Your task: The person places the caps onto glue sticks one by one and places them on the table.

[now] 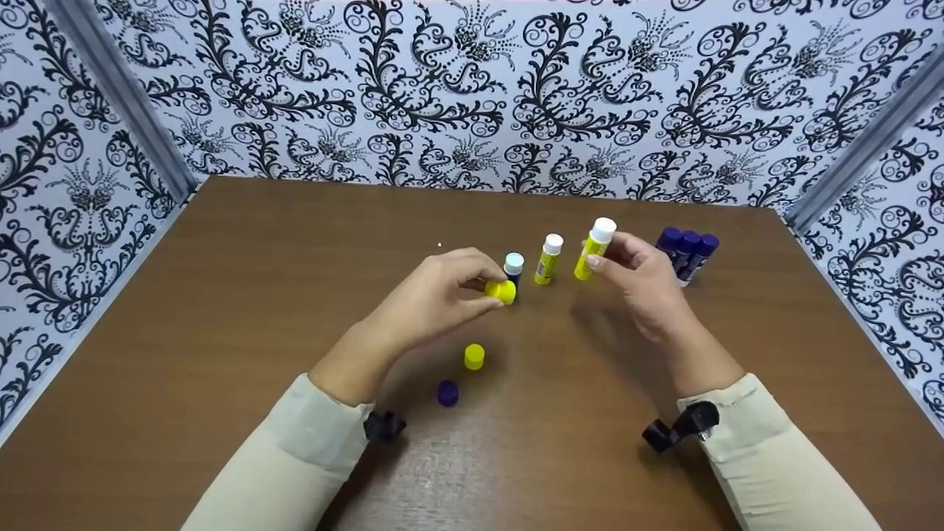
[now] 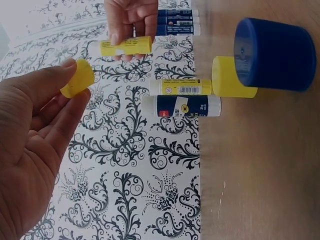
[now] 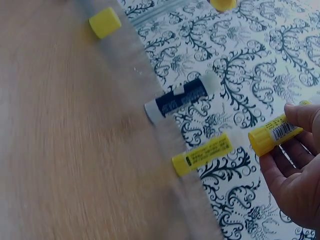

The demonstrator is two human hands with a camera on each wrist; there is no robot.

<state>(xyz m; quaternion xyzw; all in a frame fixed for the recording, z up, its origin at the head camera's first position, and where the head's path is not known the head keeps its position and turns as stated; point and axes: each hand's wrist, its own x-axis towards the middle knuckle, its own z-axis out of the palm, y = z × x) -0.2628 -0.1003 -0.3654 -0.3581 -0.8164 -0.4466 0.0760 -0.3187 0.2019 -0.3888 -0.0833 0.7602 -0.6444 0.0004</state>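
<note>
My left hand [image 1: 442, 291] pinches a yellow cap [image 1: 501, 293] between thumb and fingers, above the table. In my right hand [image 1: 645, 284] is a yellow glue stick [image 1: 591, 254], held upright with its white top bare. Between the hands stand an uncapped yellow glue stick [image 1: 546, 265] and an uncapped dark blue one [image 2: 180, 106], which the left hand partly hides in the head view. Nearer me on the table, a second yellow cap [image 1: 474, 357] and a dark blue cap [image 1: 448, 393] sit apart from each other.
Right of my right hand, several capped dark blue glue sticks [image 1: 689, 251] stand upright side by side. The brown wooden table [image 1: 243, 310] meets patterned black-and-white walls [image 1: 472, 96] at its back and sides.
</note>
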